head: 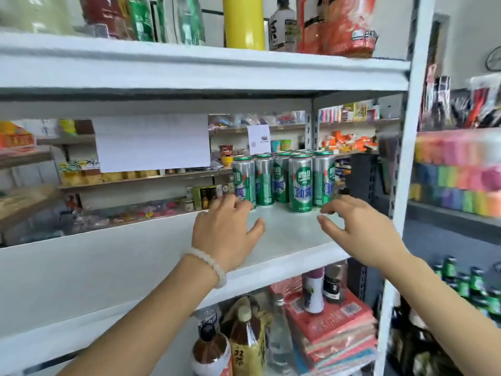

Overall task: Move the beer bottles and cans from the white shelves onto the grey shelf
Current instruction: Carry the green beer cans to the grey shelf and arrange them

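Both hands, left hand (226, 232) and right hand (360, 232), I'm reaching open and empty toward cans (284, 180) still waiting on the white shelf (108, 267).

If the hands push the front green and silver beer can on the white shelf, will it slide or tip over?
The tall green and silver beer can is narrow for its height, so a push near its top would probably tip it. Its metal skin looks smooth, perhaps slippery. Other cans stand close behind it, so it would likely knock them. The left hand and right hand are open, not yet touching it.

A yellow cylinder (244, 21) stands above; tea bottles (247, 346) and red books (336, 329) below.
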